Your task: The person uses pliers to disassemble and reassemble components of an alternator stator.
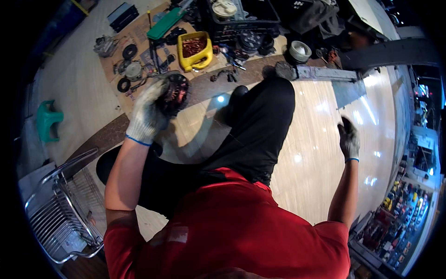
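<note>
Wearing a whitish knit work glove with a blue cuff edge, my left hand [149,104] grips a stator [177,94], a dark round part with reddish copper windings. It is held up in front of the cardboard with the loose parts. My right hand [349,141], in a similar glove with darkened fingertips, is stretched out far to the right over the pale floor. Its fingers are partly apart, and no object shows in them.
A yellow cut-open jug [207,59] holds copper-coloured pieces. Beside it lie a green case [166,23], black rings [129,51] and a black crate [227,29]. A metal beam [326,73] crosses the right. At left are a green stool [49,122] and metal chair [60,216].
</note>
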Demonstrator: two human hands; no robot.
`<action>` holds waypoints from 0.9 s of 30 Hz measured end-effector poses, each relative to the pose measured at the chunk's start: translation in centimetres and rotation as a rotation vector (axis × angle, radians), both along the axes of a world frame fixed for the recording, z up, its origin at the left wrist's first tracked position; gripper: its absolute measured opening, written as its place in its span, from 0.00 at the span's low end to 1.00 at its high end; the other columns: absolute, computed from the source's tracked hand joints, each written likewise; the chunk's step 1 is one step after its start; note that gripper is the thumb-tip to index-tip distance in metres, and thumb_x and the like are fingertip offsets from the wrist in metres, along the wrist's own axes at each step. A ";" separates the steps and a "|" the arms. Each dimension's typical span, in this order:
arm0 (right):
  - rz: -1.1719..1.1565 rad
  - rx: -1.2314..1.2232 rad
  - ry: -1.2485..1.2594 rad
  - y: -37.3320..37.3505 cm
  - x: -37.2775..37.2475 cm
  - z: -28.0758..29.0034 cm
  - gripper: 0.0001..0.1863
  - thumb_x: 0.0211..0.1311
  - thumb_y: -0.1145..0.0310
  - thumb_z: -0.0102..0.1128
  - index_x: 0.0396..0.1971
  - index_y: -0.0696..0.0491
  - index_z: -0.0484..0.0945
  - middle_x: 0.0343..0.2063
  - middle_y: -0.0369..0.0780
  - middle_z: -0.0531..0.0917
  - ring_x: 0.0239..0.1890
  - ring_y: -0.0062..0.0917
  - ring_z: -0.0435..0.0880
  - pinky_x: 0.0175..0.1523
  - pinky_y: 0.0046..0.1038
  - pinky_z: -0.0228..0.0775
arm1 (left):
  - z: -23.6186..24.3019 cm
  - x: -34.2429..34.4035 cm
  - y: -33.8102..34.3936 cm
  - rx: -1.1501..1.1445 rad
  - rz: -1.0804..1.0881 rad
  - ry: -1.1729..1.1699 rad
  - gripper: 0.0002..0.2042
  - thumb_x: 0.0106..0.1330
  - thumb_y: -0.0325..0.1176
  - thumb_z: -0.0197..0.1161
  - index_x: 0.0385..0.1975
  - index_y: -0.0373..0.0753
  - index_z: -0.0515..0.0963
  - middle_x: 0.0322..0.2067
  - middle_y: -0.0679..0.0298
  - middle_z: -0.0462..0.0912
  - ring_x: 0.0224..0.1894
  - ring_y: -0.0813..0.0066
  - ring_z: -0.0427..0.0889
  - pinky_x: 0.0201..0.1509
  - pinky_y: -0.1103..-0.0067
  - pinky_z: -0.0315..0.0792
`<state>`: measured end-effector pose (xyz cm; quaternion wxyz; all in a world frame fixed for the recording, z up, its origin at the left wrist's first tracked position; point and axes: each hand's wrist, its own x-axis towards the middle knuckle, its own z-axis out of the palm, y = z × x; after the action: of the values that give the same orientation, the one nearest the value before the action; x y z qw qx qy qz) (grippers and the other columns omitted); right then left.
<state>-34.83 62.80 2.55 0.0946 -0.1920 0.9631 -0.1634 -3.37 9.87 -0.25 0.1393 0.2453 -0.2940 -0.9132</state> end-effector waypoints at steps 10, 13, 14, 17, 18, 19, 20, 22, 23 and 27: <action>0.763 -0.068 -0.648 -35.9 15.6 3.7 0.39 0.59 0.43 0.60 0.65 0.52 0.67 0.49 0.54 0.82 0.50 0.40 0.83 0.53 0.35 0.74 | 2.9 -0.2 0.6 -0.286 -0.113 -0.007 0.26 0.62 0.33 0.61 0.58 0.27 0.67 0.47 0.54 0.79 0.47 0.69 0.83 0.50 0.75 0.82; 0.664 -0.272 -0.942 -37.5 16.1 0.8 0.27 0.66 0.49 0.54 0.52 0.57 0.76 0.31 0.49 0.85 0.30 0.36 0.85 0.39 0.34 0.75 | 2.9 0.4 0.7 -0.300 -0.150 0.089 0.29 0.60 0.41 0.63 0.59 0.31 0.69 0.48 0.57 0.80 0.47 0.68 0.82 0.51 0.73 0.80; 0.763 -0.218 -0.763 -37.7 15.4 0.6 0.21 0.69 0.54 0.51 0.46 0.57 0.79 0.27 0.48 0.84 0.30 0.37 0.84 0.39 0.35 0.75 | 2.8 0.3 0.5 -0.296 -0.144 0.038 0.26 0.63 0.39 0.61 0.58 0.29 0.69 0.45 0.56 0.81 0.44 0.70 0.84 0.50 0.76 0.81; 0.872 -0.226 -0.353 -37.5 14.3 1.1 0.19 0.69 0.55 0.50 0.46 0.54 0.81 0.31 0.51 0.84 0.35 0.43 0.85 0.40 0.39 0.75 | 2.8 0.7 0.2 -0.316 -0.107 -0.061 0.23 0.65 0.36 0.60 0.57 0.30 0.70 0.43 0.58 0.81 0.41 0.73 0.84 0.45 0.79 0.82; 0.838 -0.207 -0.351 -37.3 14.3 1.6 0.19 0.69 0.53 0.51 0.47 0.50 0.81 0.33 0.49 0.84 0.37 0.44 0.84 0.40 0.41 0.76 | 2.6 0.7 0.2 -0.342 -0.096 -0.087 0.22 0.65 0.35 0.60 0.57 0.31 0.70 0.42 0.59 0.81 0.40 0.74 0.84 0.43 0.81 0.82; 0.850 -0.203 -0.269 -37.1 14.6 2.0 0.19 0.69 0.53 0.51 0.48 0.49 0.81 0.32 0.49 0.85 0.37 0.43 0.85 0.39 0.40 0.77 | 2.5 0.8 0.2 -0.372 -0.081 -0.112 0.22 0.64 0.34 0.60 0.56 0.31 0.70 0.41 0.59 0.81 0.40 0.76 0.84 0.42 0.82 0.82; 0.860 -0.199 -0.187 -36.8 14.9 2.3 0.18 0.69 0.53 0.51 0.48 0.48 0.81 0.32 0.48 0.85 0.36 0.42 0.85 0.38 0.40 0.77 | 2.5 0.8 0.2 -0.400 -0.068 -0.138 0.21 0.64 0.33 0.61 0.56 0.31 0.71 0.40 0.60 0.82 0.39 0.77 0.84 0.40 0.83 0.82; 0.880 -0.122 -0.018 -35.8 15.3 2.5 0.17 0.68 0.53 0.52 0.48 0.45 0.80 0.29 0.45 0.85 0.33 0.41 0.85 0.35 0.40 0.78 | 2.5 0.4 0.4 -0.476 -0.037 -0.212 0.20 0.64 0.30 0.61 0.55 0.31 0.71 0.40 0.60 0.82 0.40 0.77 0.84 0.40 0.81 0.82; 0.888 -0.134 0.014 -35.5 15.9 3.1 0.17 0.68 0.54 0.52 0.48 0.45 0.80 0.28 0.44 0.85 0.32 0.41 0.85 0.34 0.40 0.78 | 2.5 0.4 0.3 -0.515 -0.015 -0.253 0.20 0.64 0.29 0.61 0.55 0.31 0.71 0.39 0.61 0.82 0.40 0.76 0.84 0.39 0.81 0.82; 0.932 -0.107 0.145 -33.9 18.5 4.8 0.15 0.65 0.57 0.56 0.47 0.46 0.80 0.22 0.42 0.83 0.25 0.37 0.85 0.26 0.40 0.77 | 0.6 -0.1 -0.3 -0.452 0.204 -0.260 0.19 0.65 0.30 0.62 0.54 0.32 0.71 0.42 0.60 0.82 0.43 0.74 0.84 0.43 0.76 0.82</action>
<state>-16.30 28.93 7.34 0.0803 -0.6192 0.7686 -0.1392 -3.50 9.56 0.31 0.2426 0.3514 -0.4796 -0.7666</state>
